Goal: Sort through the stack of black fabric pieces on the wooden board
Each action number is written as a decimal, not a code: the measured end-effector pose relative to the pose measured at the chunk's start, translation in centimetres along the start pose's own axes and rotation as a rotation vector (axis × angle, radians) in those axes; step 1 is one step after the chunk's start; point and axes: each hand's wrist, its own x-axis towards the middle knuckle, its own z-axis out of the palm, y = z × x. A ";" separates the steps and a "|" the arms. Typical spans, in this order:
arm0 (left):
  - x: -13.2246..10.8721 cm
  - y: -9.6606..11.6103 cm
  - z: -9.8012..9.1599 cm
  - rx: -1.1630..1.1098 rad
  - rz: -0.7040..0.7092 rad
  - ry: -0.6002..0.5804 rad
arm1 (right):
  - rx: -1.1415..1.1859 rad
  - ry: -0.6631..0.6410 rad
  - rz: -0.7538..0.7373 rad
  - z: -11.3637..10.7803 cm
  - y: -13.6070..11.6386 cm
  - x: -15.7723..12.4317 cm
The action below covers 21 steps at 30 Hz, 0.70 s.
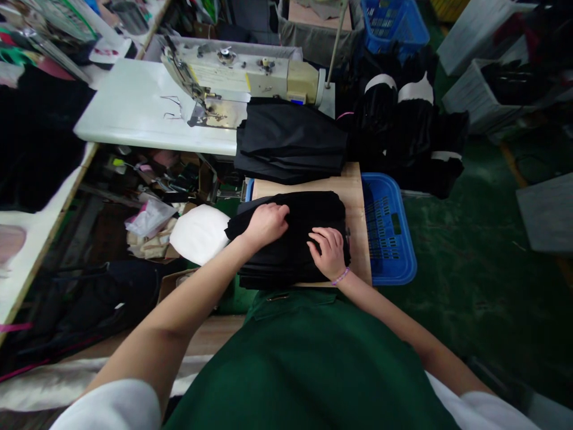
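A stack of folded black fabric pieces (308, 215) lies on a small wooden board (358, 191) in front of me. My left hand (266, 224) rests on the stack's left part, fingers curled down onto the cloth. My right hand (330, 251), with a pink bracelet at the wrist, lies flat on the stack's near right corner. Whether either hand grips the cloth cannot be made out. A second pile of black fabric (290, 143) sits farther back, overlapping the white sewing table (129, 107).
A cream industrial sewing machine (242, 68) stands on the white table. A blue plastic basket (388, 230) sits right of the board, another blue crate (394, 21) at the back. Black fabric rolls (403, 125) are piled at the right. Clutter and a white pad (199, 233) lie at the left.
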 end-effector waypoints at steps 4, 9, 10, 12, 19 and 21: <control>2.1 -2.0 1.7 -0.118 -0.259 0.035 | 0.022 -0.379 -0.175 1.1 1.2 -1.6; 2.3 -2.2 4.5 -0.222 -0.427 0.143 | 0.024 -0.527 -0.184 3.5 2.8 -3.3; 1.8 -1.7 4.7 -0.225 -0.413 0.241 | 0.026 -0.532 -0.168 3.8 3.0 -3.4; 0.1 -0.6 4.9 -0.258 -0.254 0.389 | 0.039 -0.531 -0.131 4.3 3.3 -3.4; -6.8 1.9 9.3 -0.511 0.096 -0.198 | 0.087 -0.458 0.018 3.8 4.0 -2.0; -7.4 1.6 10.5 -0.563 -0.047 -0.194 | 0.081 -0.431 0.031 3.0 3.6 -2.0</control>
